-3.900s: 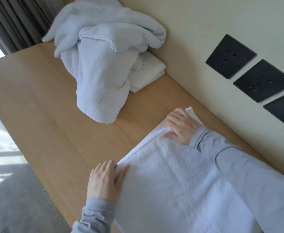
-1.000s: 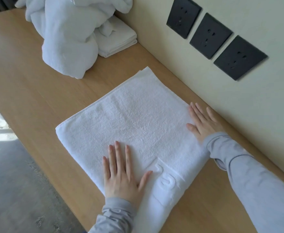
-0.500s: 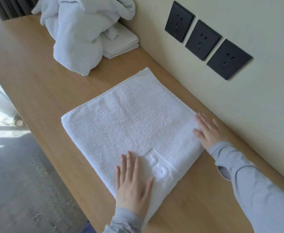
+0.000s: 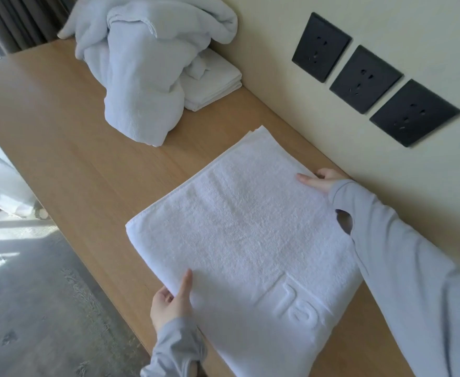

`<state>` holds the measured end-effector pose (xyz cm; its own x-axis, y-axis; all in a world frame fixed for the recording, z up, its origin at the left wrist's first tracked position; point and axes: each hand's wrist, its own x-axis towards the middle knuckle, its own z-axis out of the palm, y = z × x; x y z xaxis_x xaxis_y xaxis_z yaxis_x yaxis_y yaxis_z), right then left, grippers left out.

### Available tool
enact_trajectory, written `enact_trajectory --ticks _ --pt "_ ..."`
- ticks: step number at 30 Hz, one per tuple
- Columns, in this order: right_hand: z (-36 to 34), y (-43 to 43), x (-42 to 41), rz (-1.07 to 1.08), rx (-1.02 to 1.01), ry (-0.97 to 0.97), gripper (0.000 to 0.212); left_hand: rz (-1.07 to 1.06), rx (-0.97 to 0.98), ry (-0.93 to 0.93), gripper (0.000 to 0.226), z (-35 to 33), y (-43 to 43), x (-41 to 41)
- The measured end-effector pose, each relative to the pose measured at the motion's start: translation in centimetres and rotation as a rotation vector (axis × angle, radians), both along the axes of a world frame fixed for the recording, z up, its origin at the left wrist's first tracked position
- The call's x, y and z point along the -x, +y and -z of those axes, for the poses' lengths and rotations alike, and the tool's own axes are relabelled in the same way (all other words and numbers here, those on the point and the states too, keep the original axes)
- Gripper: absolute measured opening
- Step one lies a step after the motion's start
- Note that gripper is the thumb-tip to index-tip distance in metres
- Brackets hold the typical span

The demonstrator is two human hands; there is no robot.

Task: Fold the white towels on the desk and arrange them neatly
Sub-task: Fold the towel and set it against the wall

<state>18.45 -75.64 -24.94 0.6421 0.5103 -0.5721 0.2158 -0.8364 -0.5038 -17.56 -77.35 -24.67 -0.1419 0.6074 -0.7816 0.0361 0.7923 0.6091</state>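
Observation:
A folded white towel [image 4: 245, 229] with an embossed mark lies flat on the wooden desk [image 4: 68, 148] in front of me. My left hand [image 4: 169, 303] grips its near edge, thumb on top and fingers tucked under. My right hand [image 4: 318, 180] grips the far edge by the wall, thumb on top. A heap of unfolded white towels [image 4: 141, 66] sits at the far end of the desk, lying partly over a small folded white towel [image 4: 215, 83].
Three black wall sockets [image 4: 365, 77] are set in the cream wall along the desk's right side. The desk's left edge drops to a grey carpeted floor [image 4: 33, 308]. Dark curtains [image 4: 19, 20] hang at the far left.
Both hands pressed flat on the towel's top before. Now they have slid to its opposite edges and taken hold, thumbs above and fingers below.

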Motion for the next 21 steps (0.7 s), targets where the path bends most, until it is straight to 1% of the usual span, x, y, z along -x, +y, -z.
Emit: enact_trajectory --ticks 2,4,6,8,10,12,13,16,17,20,21 --pt "-0.4 0.5 -0.6 -0.037 0.109 0.026 0.099 -0.029 -0.051 -0.006 0.026 -0.1 0.0 -0.1" --pt "-0.9 0.6 -0.9 -0.092 0.145 0.014 0.104 -0.024 -0.137 -0.007 0.021 -0.3 -0.3 -0.2" --pt "-1.6 -0.2 -0.7 -0.104 0.089 -0.022 0.101 0.011 -0.233 -0.048 0.019 -0.8 -0.1 0.1" --pt "-2.9 -2.0 -0.1 -0.056 0.012 -0.045 0.090 0.089 -0.307 -0.124 0.022 -1.7 0.9 0.2" --pt "-4.7 -5.4 1.0 0.056 -0.072 -0.040 0.071 0.214 -0.396 -0.186 0.029 -2.9 3.0 0.0" --pt "-6.4 -10.4 2.8 0.228 -0.196 -0.047 0.048 0.382 -0.495 -0.231 0.029 -4.5 6.0 -0.9" --pt "-7.3 -13.1 4.1 0.340 -0.245 -0.074 0.043 0.475 -0.537 -0.244 0.027 -5.1 7.7 -1.8" --pt "-9.0 -20.0 9.1 0.687 -0.336 -0.164 0.053 0.784 -0.615 -0.217 0.033 -6.2 12.3 -6.4" --pt "-8.9 -21.5 10.5 0.784 -0.349 -0.181 0.050 0.886 -0.618 -0.197 0.037 -6.2 13.2 -8.4" --pt "-7.0 -24.2 13.0 0.976 -0.366 -0.167 0.026 1.162 -0.614 -0.086 0.034 -4.4 13.1 -13.9" --pt "-6.1 -24.6 13.3 1.024 -0.354 -0.177 0.025 1.249 -0.638 0.001 0.035 -3.4 12.6 -15.0"
